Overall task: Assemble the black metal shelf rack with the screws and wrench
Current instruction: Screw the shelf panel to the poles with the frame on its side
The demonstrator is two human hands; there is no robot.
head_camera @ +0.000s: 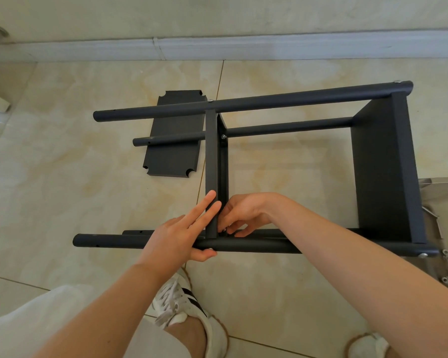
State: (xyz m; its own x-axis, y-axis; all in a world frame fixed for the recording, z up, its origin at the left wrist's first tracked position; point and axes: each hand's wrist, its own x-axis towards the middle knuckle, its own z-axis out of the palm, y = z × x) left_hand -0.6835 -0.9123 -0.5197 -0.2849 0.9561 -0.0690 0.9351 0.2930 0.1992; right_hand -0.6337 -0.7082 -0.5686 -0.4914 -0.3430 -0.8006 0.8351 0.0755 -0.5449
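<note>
The black metal rack (383, 161) lies on its side on the tiled floor, with its poles running left to right. One shelf panel is fixed at the right end and a middle shelf panel (214, 161) stands between the poles. My left hand (181, 233) rests with straight fingers against the middle panel, thumb under the near pole (243, 245). My right hand (239, 214) reaches inside the frame, fingertips pinching a small screw (224, 229) at the joint of panel and near pole. A loose shelf panel (173, 156) lies flat on the floor behind the rack.
A clear plastic bag (435, 192) with loose screws (445, 279) lies at the right by the rack's end. A white baseboard (217, 47) runs along the wall at the back. My white shoes (189, 311) stand just in front of the near pole.
</note>
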